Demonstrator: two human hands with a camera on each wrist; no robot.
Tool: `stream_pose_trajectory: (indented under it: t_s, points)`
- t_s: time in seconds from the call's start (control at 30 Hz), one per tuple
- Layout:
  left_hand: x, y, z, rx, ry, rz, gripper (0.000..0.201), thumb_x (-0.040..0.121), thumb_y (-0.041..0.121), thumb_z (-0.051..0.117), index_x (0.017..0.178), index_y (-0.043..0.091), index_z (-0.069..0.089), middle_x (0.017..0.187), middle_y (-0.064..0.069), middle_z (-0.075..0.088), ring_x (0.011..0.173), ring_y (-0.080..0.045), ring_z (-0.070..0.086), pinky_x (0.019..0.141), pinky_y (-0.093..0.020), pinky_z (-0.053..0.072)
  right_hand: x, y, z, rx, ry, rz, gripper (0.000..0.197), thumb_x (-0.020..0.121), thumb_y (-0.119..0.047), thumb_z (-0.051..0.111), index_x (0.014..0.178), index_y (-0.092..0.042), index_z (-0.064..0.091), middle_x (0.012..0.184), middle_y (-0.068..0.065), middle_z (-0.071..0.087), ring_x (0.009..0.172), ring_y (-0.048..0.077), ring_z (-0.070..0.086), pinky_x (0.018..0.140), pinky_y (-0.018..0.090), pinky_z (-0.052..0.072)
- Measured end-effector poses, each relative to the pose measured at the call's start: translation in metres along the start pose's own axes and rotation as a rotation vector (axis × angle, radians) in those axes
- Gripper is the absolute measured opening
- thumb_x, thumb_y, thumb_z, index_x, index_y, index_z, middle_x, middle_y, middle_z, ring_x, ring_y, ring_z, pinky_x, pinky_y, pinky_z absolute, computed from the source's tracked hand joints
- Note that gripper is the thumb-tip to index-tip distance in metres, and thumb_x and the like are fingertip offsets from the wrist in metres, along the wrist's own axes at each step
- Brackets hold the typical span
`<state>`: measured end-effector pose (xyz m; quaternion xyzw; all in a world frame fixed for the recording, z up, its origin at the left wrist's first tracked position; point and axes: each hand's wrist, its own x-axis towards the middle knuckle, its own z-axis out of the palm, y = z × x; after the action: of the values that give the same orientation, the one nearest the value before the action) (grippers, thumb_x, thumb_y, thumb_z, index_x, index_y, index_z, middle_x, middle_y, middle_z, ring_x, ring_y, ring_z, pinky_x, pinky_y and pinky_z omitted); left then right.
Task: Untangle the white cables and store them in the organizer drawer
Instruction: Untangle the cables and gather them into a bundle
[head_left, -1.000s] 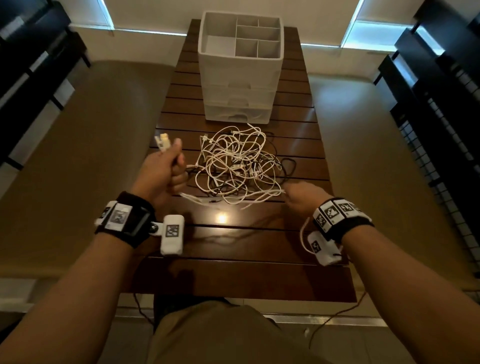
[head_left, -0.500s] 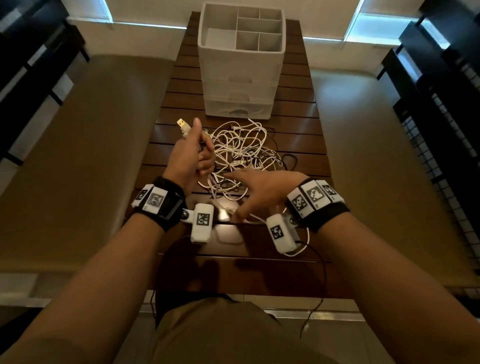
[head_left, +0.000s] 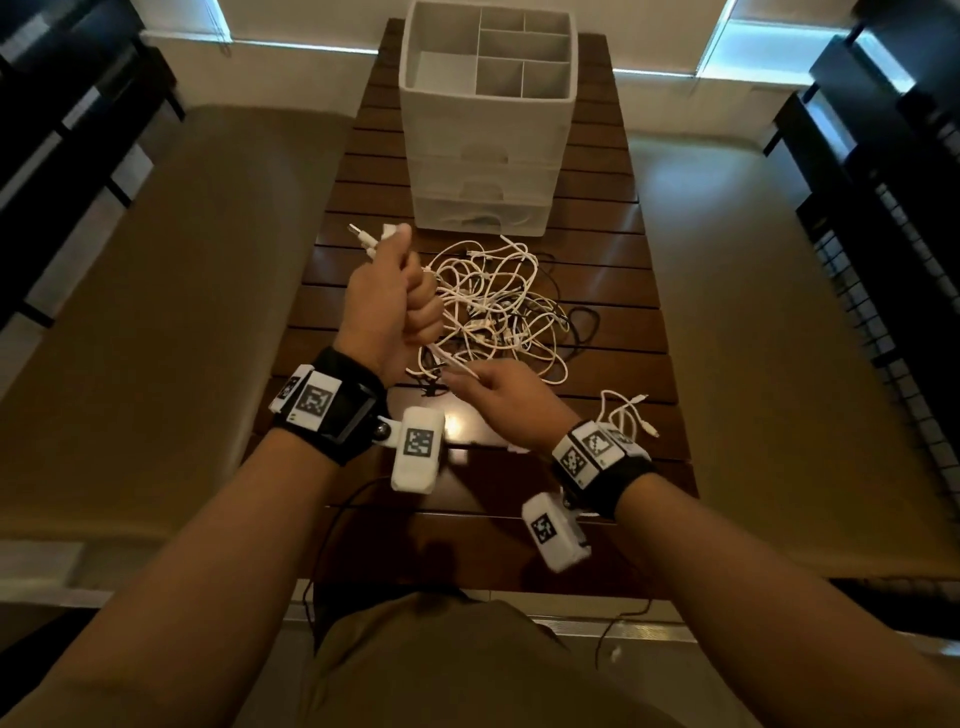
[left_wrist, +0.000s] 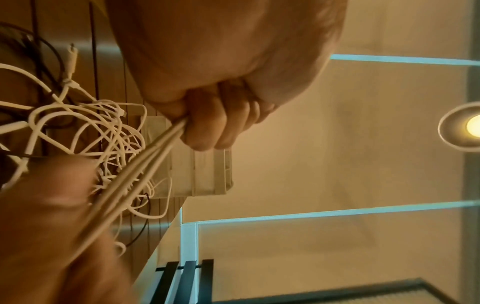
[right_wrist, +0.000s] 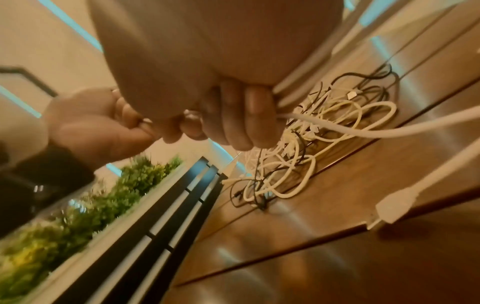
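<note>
A tangle of white cables (head_left: 498, 306) lies on the slatted wooden table (head_left: 597, 249), in front of the white organizer (head_left: 488, 130) with its drawers shut. My left hand (head_left: 395, 306) is a raised fist gripping several white strands (left_wrist: 155, 156), with USB plugs (head_left: 366, 240) sticking out above the thumb. Just below it, my right hand (head_left: 467, 379) pinches the same strands where they leave the fist. In the right wrist view a white cable (right_wrist: 337, 127) runs out from the right fingers (right_wrist: 233, 123) to a plug (right_wrist: 389, 205) on the table.
Thin black cables (head_left: 582, 322) are mixed into the tangle's right side. A loose white cable end (head_left: 628, 415) lies by my right wrist. The organizer's top tray (head_left: 524, 57) has open compartments. Tan cushioned benches (head_left: 156, 312) flank the table, and black slatted frames (head_left: 883, 156) stand beyond.
My left fist rose and carried the plugs farther from me. My right hand left the tangle's right side, lay flat on the table, then closed on the strands under the left fist.
</note>
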<state>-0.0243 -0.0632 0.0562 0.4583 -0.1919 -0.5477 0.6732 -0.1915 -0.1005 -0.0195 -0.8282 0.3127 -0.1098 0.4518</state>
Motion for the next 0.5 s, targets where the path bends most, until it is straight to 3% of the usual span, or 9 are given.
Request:
stream_pose_trajectory:
  t_s: [0.13, 0.3, 0.4, 0.47, 0.5]
  points:
    - [0.001, 0.015, -0.009, -0.018, 0.112, 0.060, 0.052, 0.110, 0.044, 0.043, 0.063, 0.026, 0.029, 0.053, 0.007, 0.017, 0.042, -0.011, 0.012, 0.037, -0.022, 0.014, -0.023, 0.028, 0.001, -0.128, -0.041, 0.066, 0.052, 0.107, -0.043, 0.052, 0.064, -0.015, 0.050, 0.056, -0.003, 0.045, 0.052, 0.012, 0.041, 0.060, 0.040, 0.034]
    - [0.000, 0.007, -0.010, 0.042, 0.059, 0.005, 0.055, 0.109, 0.041, 0.049, 0.060, 0.025, 0.028, 0.053, 0.005, 0.015, 0.042, -0.011, 0.013, 0.038, -0.022, 0.012, -0.036, 0.039, 0.002, -0.232, -0.311, 0.209, 0.055, 0.106, -0.050, 0.052, 0.062, -0.016, 0.055, 0.059, 0.002, 0.052, 0.051, 0.013, 0.046, 0.053, 0.029, 0.033]
    - [-0.001, -0.001, -0.016, 0.147, 0.026, -0.072, 0.056, 0.107, 0.037, 0.054, 0.060, 0.024, 0.026, 0.053, 0.004, 0.014, 0.042, -0.012, 0.014, 0.041, -0.024, 0.012, -0.039, 0.037, -0.005, -0.249, -0.469, 0.224, 0.061, 0.089, -0.079, 0.055, 0.092, -0.019, 0.069, 0.085, -0.001, 0.071, 0.074, 0.008, 0.063, 0.067, 0.026, 0.049]
    - [0.000, -0.004, -0.025, 0.177, 0.012, -0.093, 0.056, 0.106, 0.031, 0.053, 0.058, 0.024, 0.026, 0.049, 0.005, 0.017, 0.040, -0.012, 0.015, 0.042, -0.024, 0.011, -0.035, 0.027, -0.025, -0.137, -0.433, 0.243, 0.074, 0.077, -0.093, 0.050, 0.114, -0.031, 0.066, 0.104, -0.009, 0.070, 0.093, 0.009, 0.066, 0.081, 0.031, 0.054]
    - [0.001, -0.005, -0.029, 0.166, 0.007, -0.100, 0.055, 0.106, 0.030, 0.052, 0.057, 0.024, 0.026, 0.048, 0.005, 0.018, 0.039, -0.011, 0.015, 0.043, -0.024, 0.010, -0.029, 0.020, -0.039, -0.075, -0.383, 0.245, 0.075, 0.077, -0.092, 0.048, 0.122, -0.033, 0.063, 0.109, -0.011, 0.068, 0.097, 0.008, 0.066, 0.083, 0.032, 0.054]
